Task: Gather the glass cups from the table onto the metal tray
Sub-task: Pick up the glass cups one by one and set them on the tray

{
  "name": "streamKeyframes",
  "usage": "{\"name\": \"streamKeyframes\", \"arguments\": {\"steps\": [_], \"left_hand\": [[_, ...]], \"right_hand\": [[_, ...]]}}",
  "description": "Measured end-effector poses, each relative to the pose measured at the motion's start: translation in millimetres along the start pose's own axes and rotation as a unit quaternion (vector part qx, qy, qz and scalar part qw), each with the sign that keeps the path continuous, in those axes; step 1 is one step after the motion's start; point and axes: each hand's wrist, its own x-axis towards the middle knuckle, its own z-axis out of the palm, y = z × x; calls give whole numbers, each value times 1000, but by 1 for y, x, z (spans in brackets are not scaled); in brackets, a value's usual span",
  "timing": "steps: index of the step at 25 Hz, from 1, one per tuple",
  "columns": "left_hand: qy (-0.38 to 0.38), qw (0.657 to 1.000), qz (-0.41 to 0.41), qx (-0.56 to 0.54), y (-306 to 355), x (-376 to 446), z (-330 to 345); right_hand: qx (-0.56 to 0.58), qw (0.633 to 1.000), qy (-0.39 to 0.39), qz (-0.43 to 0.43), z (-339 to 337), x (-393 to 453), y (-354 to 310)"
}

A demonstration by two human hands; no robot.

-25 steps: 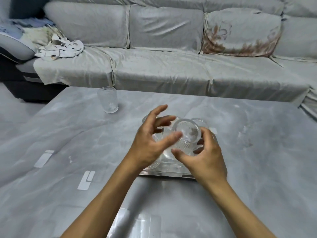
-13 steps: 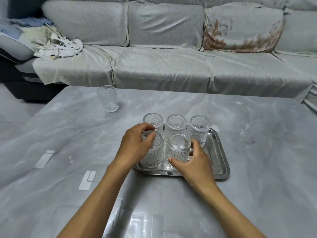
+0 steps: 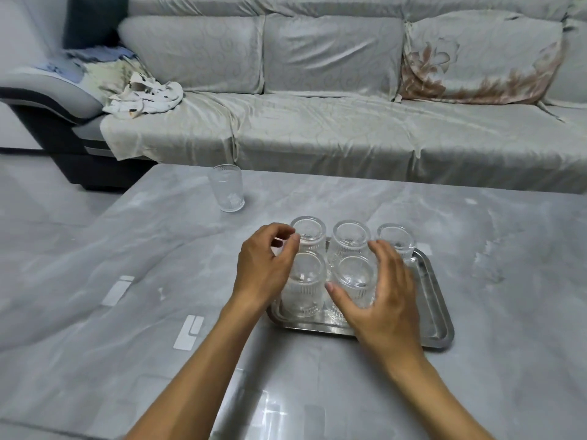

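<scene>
Five ribbed clear glass cups stand upside down on the rectangular shiny metal tray (image 3: 435, 315) at frame centre: three in the far row, two in the near row. The near-left cup (image 3: 303, 284) and near-right cup (image 3: 354, 282) stand just beside each other. The tray's right portion is bare. A sixth ribbed clear glass cup (image 3: 226, 192) stands upright on the grey marbled tabletop (image 3: 508, 249), toward the upper left, well apart from the tray.

Left hand (image 3: 262, 268): fingers loosely curled beside the left-hand cups, gripping nothing; whether they touch the glass cannot be told. Right hand (image 3: 386, 300): fingers spread wide around the near-right cup, thumb near its front wall, not clamped on it.

Judgement: one cup left to collect. Risks: the cups are packed tightly, so a sideways brush from either hand could knock neighbours together or tip one; a push on the light tray could slide it on the smooth tabletop. Reaching for the lone cup, the left forearm passes close to the far-left cup (image 3: 308, 231).
</scene>
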Motion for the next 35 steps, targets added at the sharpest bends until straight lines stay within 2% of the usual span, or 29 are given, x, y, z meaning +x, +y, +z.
{"name": "streamKeyframes", "arguments": {"steps": [2, 4, 7, 9, 10, 13, 16, 18, 21, 23, 24, 25, 26, 28, 29, 30, 32, 33, 34, 35], "left_hand": [[65, 997, 1, 37, -8, 19, -15], [64, 988, -2, 139, -21, 52, -30], [-41, 941, -47, 332, -41, 112, -48], [-96, 911, -51, 399, -49, 144, -51], [-111, 906, -47, 406, -54, 158, -51], [-104, 919, -61, 375, -74, 182, -47], [-37, 928, -22, 371, -90, 178, -43], [12, 935, 22, 353, -85, 163, -41], [65, 973, 45, 215, -34, 141, -41], [61, 987, 96, 110, 19, 117, -41], [52, 989, 124, 61, 45, 98, -40], [42, 989, 145, 10, 67, 74, -36], [28, 987, 155, -40, 86, 48, -29], [-13, 982, 151, -116, 109, -2, -5], [-33, 979, 140, -145, 115, -23, 8], [-50, 976, 125, -172, 118, -40, 22], [-71, 974, 121, -179, 116, -64, 43], [-62, 977, 152, -136, 111, -72, 50], [-52, 977, 194, -68, 104, -76, 54], [-47, 973, 227, -1, 95, -77, 54]], "right_hand": [[-29, 995, -15, -96, 4, 5, -16], [-77, 985, -58, -140, 10, 6, -27], [-154, 966, -137, -157, 16, -1, -27], [-180, 956, -170, -159, 18, -5, -20], [-185, 954, -173, -162, 20, -6, -18], [-174, 957, -163, -163, 23, -7, -17], [-148, 963, -164, -153, 21, -3, -17], [-91, 974, -161, -129, 15, 3, -19], [10, 992, -82, -92, -2, 17, -25], [125, 992, -14, 2, -23, 28, -28], [221, 972, -1, 78, -35, 34, -29], [340, 927, -8, 157, -46, 38, -30], [461, 860, -29, 217, -56, 41, -29], [632, 721, -77, 274, -71, 38, -26], [682, 670, -81, 282, -74, 33, -24], [712, 635, -73, 289, -78, 27, -21], [743, 586, -53, 319, -82, 18, -11], [746, 572, -50, 336, -83, 15, -5], [738, 575, -38, 351, -84, 15, 2], [712, 603, -15, 360, -84, 16, 9]]}}
